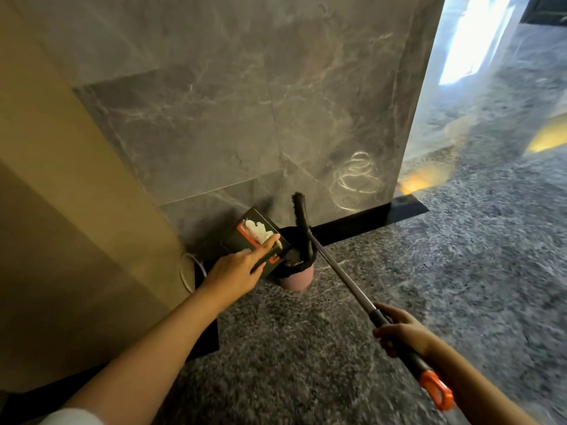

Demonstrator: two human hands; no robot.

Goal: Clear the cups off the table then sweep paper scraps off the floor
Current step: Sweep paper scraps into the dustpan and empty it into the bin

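My left hand [237, 269] grips the handle of a dark dustpan [245, 237] with orange trim, tilted over a small pink bin [297, 277] lined with a black bag. White paper scraps [260, 230] lie in the pan near its comb. My right hand [402, 329] grips the grey shaft of a broom [340, 273], whose orange end cap shows at the lower right. The black broom head [302, 228] stands up over the bin's mouth.
A grey marble wall [245, 102] rises right behind the bin, with a black skirting strip [368, 219] at its foot. A beige wall panel [61, 210] stands to the left, and a white cable [187, 274] loops at its base. Speckled stone floor [460, 271] spreads to the right.
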